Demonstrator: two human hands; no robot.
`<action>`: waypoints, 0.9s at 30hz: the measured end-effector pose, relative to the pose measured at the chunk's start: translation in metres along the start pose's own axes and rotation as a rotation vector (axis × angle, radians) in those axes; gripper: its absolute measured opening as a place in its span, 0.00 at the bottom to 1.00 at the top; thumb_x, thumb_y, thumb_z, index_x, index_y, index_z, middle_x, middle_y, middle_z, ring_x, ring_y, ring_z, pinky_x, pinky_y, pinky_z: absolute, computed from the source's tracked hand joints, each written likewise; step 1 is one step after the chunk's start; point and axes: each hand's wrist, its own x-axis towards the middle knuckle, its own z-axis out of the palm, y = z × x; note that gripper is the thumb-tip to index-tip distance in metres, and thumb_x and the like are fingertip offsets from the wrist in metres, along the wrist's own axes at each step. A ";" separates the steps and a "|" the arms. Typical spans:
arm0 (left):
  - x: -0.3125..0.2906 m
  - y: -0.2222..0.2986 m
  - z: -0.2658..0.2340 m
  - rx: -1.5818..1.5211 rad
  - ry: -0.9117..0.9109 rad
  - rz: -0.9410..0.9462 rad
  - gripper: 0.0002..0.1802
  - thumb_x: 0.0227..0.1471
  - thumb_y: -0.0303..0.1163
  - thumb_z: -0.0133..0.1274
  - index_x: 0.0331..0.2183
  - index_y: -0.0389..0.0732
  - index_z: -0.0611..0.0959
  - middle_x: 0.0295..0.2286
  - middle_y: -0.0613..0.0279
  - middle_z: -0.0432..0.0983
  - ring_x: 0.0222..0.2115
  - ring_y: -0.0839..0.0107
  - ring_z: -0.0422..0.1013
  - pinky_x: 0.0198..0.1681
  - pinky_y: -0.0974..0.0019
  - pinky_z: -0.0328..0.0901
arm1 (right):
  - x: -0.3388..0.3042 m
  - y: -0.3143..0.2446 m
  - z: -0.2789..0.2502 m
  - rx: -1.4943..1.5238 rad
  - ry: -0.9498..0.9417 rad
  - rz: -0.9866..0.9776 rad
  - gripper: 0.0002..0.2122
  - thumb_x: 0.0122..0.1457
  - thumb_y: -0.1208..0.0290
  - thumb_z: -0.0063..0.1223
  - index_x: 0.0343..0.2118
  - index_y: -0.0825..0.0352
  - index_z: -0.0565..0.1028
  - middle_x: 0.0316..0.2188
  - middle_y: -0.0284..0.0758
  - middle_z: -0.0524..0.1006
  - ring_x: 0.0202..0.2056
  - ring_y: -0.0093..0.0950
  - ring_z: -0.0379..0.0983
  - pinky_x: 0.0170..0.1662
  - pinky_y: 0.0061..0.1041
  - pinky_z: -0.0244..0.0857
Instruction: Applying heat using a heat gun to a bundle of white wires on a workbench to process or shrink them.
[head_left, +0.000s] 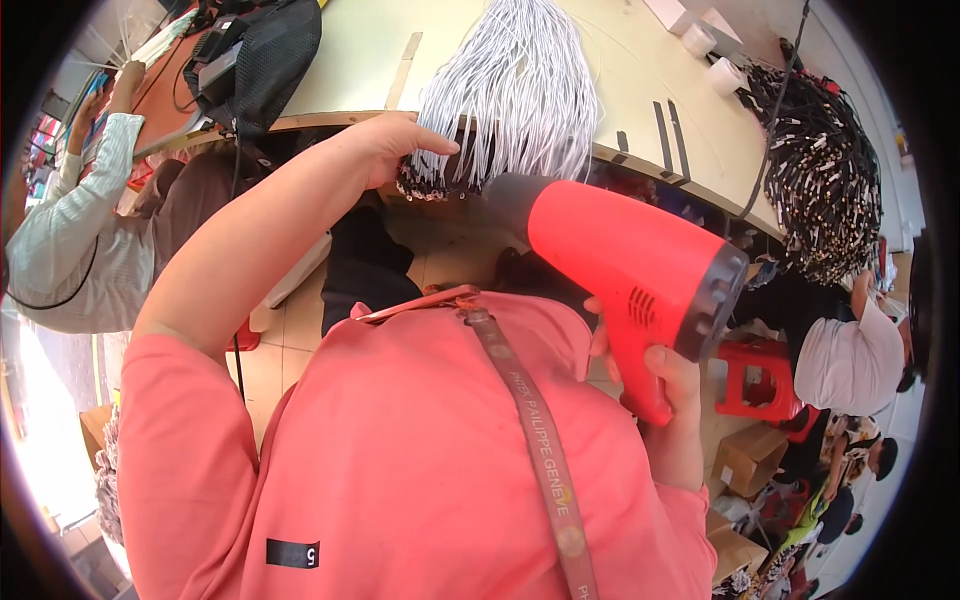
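Pale workbench (560,60) curves across the top, its wooden edge running from upper left down to the right, with open tiled floor (290,340) below it. A bundle of white cables (520,90) hangs over that edge, its ends dangling just beneath. Farther right a bundle of black cables (825,180) hangs off the same bench, well apart. A black bag (265,55) sits at the upper left, and a red stool (755,375) stands on the floor at right, beside seated people. The left hand (385,145) is closed around the lower ends of the white cables at the bench edge. The right hand (670,385) grips the handle of a red heat gun (630,265), whose dark nozzle points at those gripped ends, just beside the left hand.
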 end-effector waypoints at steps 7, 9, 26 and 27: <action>0.022 -0.007 -0.006 -0.080 -0.011 -0.109 0.21 0.46 0.24 0.55 0.44 0.34 0.73 0.35 0.48 0.75 0.34 0.54 0.74 0.34 0.45 0.69 | 0.002 -0.013 0.012 0.101 -0.104 0.062 0.35 0.42 0.55 0.61 0.47 0.79 0.66 0.39 0.48 0.73 0.21 0.24 0.70 0.19 0.16 0.60; 0.022 -0.008 -0.004 -0.052 0.015 -0.076 0.20 0.46 0.25 0.56 0.44 0.34 0.73 0.34 0.48 0.76 0.32 0.54 0.74 0.32 0.45 0.69 | 0.002 -0.013 0.011 0.101 -0.066 0.035 0.35 0.42 0.55 0.60 0.47 0.79 0.66 0.38 0.48 0.73 0.20 0.24 0.69 0.18 0.15 0.59; 0.014 -0.010 -0.012 0.053 0.118 0.022 0.19 0.43 0.25 0.58 0.41 0.36 0.76 0.32 0.54 0.77 0.33 0.62 0.74 0.36 0.55 0.69 | -0.001 0.037 -0.041 -0.255 -0.092 0.016 0.35 0.44 0.54 0.60 0.48 0.79 0.65 0.35 0.48 0.73 0.21 0.25 0.69 0.20 0.17 0.60; 0.010 -0.009 -0.012 0.057 0.150 0.032 0.18 0.43 0.26 0.58 0.40 0.36 0.77 0.31 0.55 0.77 0.32 0.63 0.74 0.36 0.57 0.69 | 0.001 0.035 -0.038 -0.254 -0.096 0.016 0.35 0.44 0.54 0.60 0.48 0.79 0.65 0.35 0.48 0.73 0.21 0.25 0.69 0.20 0.17 0.60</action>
